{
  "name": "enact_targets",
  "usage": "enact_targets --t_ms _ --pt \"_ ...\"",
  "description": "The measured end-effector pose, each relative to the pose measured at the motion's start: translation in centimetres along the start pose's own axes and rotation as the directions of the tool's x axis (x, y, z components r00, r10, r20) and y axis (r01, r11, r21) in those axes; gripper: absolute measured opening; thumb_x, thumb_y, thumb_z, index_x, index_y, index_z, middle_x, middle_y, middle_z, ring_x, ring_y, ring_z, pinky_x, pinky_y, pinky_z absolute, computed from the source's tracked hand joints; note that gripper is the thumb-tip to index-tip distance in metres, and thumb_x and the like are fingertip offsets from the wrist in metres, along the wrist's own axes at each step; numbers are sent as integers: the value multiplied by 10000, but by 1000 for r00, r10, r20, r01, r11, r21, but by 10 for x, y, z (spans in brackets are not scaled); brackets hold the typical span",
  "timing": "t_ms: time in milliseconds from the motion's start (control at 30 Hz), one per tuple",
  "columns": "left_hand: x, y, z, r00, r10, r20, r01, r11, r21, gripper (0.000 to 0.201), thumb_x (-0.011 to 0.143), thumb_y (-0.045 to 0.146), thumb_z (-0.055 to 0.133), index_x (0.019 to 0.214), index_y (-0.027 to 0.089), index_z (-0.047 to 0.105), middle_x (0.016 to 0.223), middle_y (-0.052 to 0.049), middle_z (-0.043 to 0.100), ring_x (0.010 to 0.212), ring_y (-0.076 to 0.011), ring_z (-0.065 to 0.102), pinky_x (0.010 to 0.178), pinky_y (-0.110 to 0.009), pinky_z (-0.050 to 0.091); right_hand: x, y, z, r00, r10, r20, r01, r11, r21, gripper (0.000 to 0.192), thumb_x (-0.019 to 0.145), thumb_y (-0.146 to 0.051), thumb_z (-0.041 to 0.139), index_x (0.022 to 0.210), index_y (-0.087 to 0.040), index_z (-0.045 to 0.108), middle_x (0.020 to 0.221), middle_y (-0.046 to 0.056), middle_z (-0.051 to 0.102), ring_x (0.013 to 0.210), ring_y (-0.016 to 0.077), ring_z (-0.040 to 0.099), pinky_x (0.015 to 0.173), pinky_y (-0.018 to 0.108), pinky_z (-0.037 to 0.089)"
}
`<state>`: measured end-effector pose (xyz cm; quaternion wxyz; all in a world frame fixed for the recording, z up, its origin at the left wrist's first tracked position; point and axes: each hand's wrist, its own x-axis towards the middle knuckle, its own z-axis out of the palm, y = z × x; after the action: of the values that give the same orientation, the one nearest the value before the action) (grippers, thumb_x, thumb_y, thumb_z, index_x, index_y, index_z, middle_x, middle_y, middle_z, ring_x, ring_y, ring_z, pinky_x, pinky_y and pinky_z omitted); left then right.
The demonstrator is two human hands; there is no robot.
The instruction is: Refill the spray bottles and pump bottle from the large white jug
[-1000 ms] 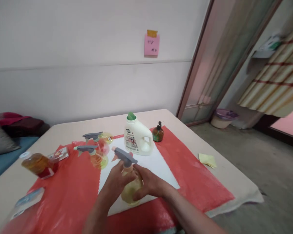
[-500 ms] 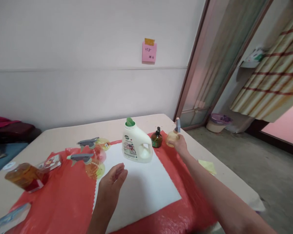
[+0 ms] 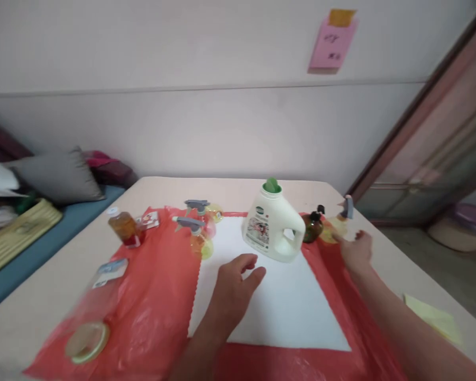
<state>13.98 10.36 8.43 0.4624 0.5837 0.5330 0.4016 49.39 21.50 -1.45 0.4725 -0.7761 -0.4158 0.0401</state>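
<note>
My left hand (image 3: 238, 280) hovers above the white sheet (image 3: 289, 312), its fingers curved and thumb apart, holding nothing. Beyond it stands a cream detergent jug (image 3: 272, 225) with a green opening and a side handle. At the right, my right hand (image 3: 357, 250), slightly blurred, is spread beside a clear yellowish spray bottle (image 3: 338, 225) with a grey trigger head. Its thumb side is close to that bottle; whether it touches I cannot tell. Between jug and spray bottle is a dark pump bottle (image 3: 313, 226), partly behind the jug's handle.
Left of the sheet, grey-headed spray bottles (image 3: 198, 238) stand on red plastic (image 3: 154, 291). Farther left are an amber bottle (image 3: 126, 227), a small printed pack (image 3: 149, 220), a blue-white packet (image 3: 111, 271) and a round lid (image 3: 87, 342). A yellow cloth (image 3: 432, 317) lies at the right.
My right hand has let go of the spray bottle, which now stands at the right, and has opened. The view has turned left. My left hand stays over the sheet.
</note>
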Motion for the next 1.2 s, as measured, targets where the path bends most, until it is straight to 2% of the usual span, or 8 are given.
enact_targets --t_ms 133,300,400,500,567,767,1033,1200 --pt "1 2 -5 996 15 -91 -20 998 -61 293 864 415 652 1044 217 772 1052 -57 792 1019 -250 706 922 -383 510 -78 -25 -4 966 -120 230 87 985 149 607 795 -588 616 1231 -175 528 1281 250 602 1169 423 591 965 610 461" --pt "19 -7 -24 928 -164 -335 -8 889 -458 240 737 368 742 862 164 763 823 -66 763 864 -235 721 831 -351 532 -189 -91 36 666 -390 637 175 911 374 596 657 -463 782 1201 -260 647 1267 101 721 1200 343 663 1076 536 496" --pt "28 -13 -47 783 -271 -560 -186 757 -627 228 687 316 768 840 150 737 830 -69 753 826 -202 725 838 -336 548 -219 -139 80 586 -416 696 146 898 415 809 649 -358 813 1397 -230 534 1472 142 599 1381 336 553 1181 533 406" --pt "30 -18 -71 534 -324 -781 -434 688 -582 178 700 256 737 852 171 704 848 -37 741 829 -165 721 865 -312 548 -231 -178 127 590 -396 704 102 901 421 1038 580 -305 867 1501 -192 401 1606 195 435 1496 368 408 1220 547 339" --pt "30 -20 -80 465 -350 -813 -482 670 -564 150 711 226 719 850 177 691 834 -19 734 816 -146 714 876 -298 543 -238 -195 153 605 -374 703 65 903 425 1094 527 -236 874 1503 -197 380 1610 188 423 1507 373 381 1223 528 330" --pt "34 -27 -78 564 -318 -762 -387 713 -584 155 701 223 734 840 178 683 820 -15 725 839 -167 710 887 -312 536 -245 -203 159 684 -269 677 -57 907 418 852 653 -323 788 1417 -225 423 1381 130 593 1268 332 583 1094 497 457" --pt "37 -21 -41 868 -114 -483 -144 873 -466 420 685 328 879 1039 186 704 1119 -117 737 1159 -293 668 1036 -398 468 -219 -174 36 766 -304 567 49 906 420 818 671 -388 822 1401 -282 468 1345 101 542 1255 337 554 1090 521 455" --pt "28 -12 -20 912 11 -409 -175 914 -367 364 765 424 821 1004 179 697 1033 -110 744 1064 -296 691 994 -405 480 -224 -159 1 766 -382 517 144 886 442 846 608 -342 871 1383 -319 533 1325 104 558 1287 366 534 1086 557 454"
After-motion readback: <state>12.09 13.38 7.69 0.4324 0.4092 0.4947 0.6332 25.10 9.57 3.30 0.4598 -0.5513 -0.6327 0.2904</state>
